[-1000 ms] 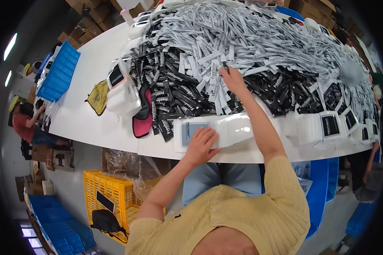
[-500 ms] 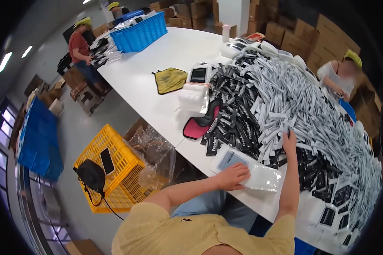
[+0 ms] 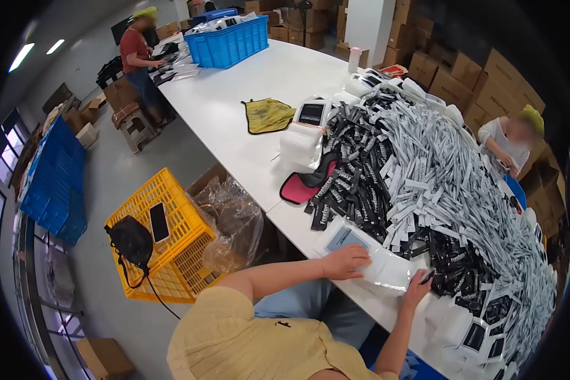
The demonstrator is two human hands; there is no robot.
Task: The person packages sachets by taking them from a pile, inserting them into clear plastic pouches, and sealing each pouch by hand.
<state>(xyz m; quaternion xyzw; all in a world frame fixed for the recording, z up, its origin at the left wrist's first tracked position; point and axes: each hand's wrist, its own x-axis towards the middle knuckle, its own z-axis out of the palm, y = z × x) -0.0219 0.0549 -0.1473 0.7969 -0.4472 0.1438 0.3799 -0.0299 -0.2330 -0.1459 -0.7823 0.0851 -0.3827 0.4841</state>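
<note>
A stack of clear plastic pouches with a grey-blue label [image 3: 386,271] lies along the table's near edge. My left hand [image 3: 346,261] rests flat on it beside the label, fingers apart. At the stack's right end is my right hand [image 3: 417,288], its fingers closed round a small black item that I cannot make out. Just beyond both hands spreads a large heap of white printed sachets [image 3: 434,161], with black sachets [image 3: 361,183] along its left and near sides.
A pink and black pad [image 3: 301,188], a bundle of pouches [image 3: 302,145] and a yellow cloth [image 3: 267,116] lie left of the heap. A yellow crate [image 3: 171,209] holds a phone. Two people stand at the table beyond. A blue bin [image 3: 228,45] sits at the far end.
My right hand has come back from the white sachets to the right end of the pouches. My left hand stays on the stack. The view has turned to the left.
</note>
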